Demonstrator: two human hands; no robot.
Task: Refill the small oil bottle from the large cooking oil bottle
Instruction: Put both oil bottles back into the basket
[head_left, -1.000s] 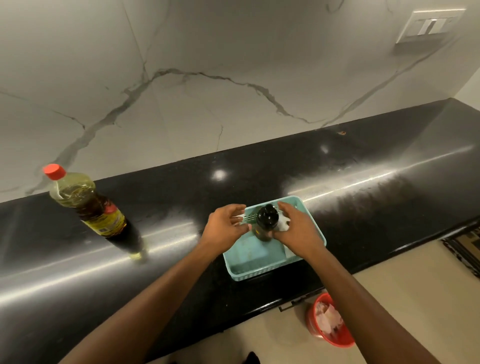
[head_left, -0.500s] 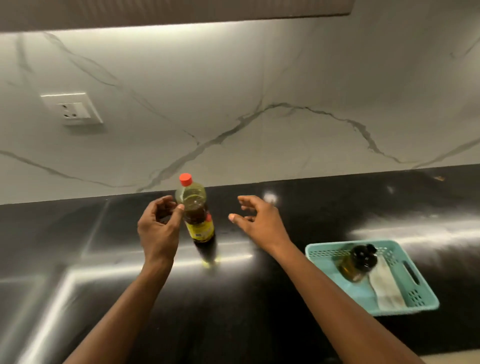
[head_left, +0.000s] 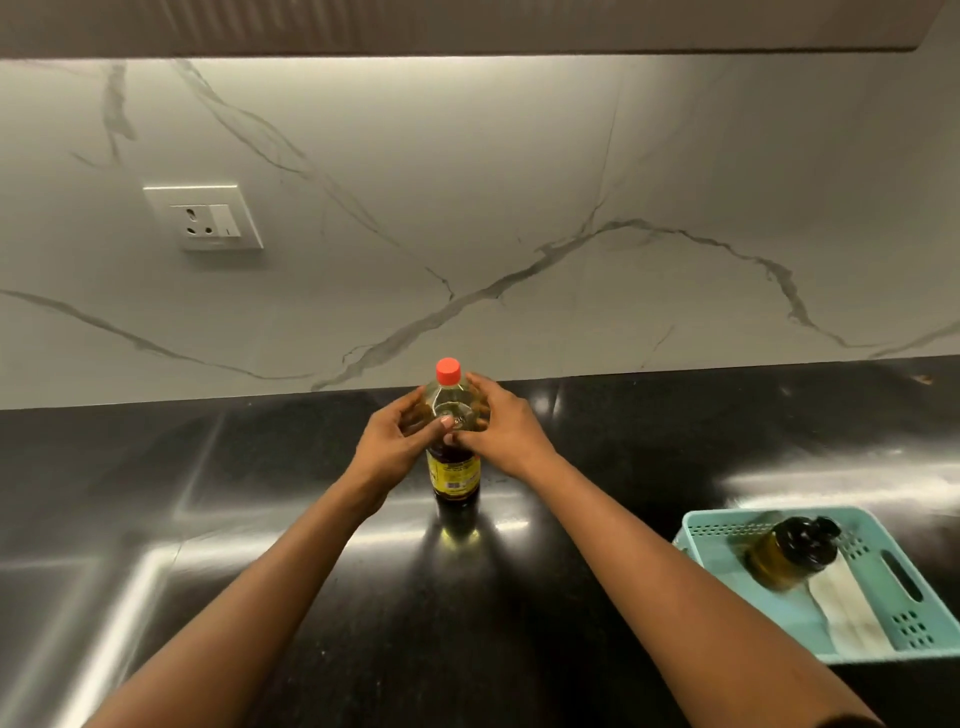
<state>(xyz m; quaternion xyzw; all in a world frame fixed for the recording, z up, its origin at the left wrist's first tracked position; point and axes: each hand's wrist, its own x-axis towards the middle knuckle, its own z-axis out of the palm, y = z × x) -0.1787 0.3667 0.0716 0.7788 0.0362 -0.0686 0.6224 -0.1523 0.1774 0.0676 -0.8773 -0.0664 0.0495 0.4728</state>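
The large cooking oil bottle (head_left: 453, 467), clear with a red cap and a yellow label, stands upright on the black counter (head_left: 519, 597) near the wall. My left hand (head_left: 389, 447) wraps its shoulder from the left and my right hand (head_left: 506, 431) from the right, both gripping the bottle below the cap. The small oil bottle (head_left: 789, 553), amber with a black cap, stands in a teal basket (head_left: 930, 649) at the right, apart from both hands.
A folded white cloth (head_left: 847, 613) lies in the basket beside the small bottle. A white wall socket (head_left: 203, 217) sits on the marble backsplash at the upper left. An overhead cabinet edge runs along the top.
My hands left the small bottle in the basket, moved left to the large bottle, and have closed on its shoulder. The view has swung left.
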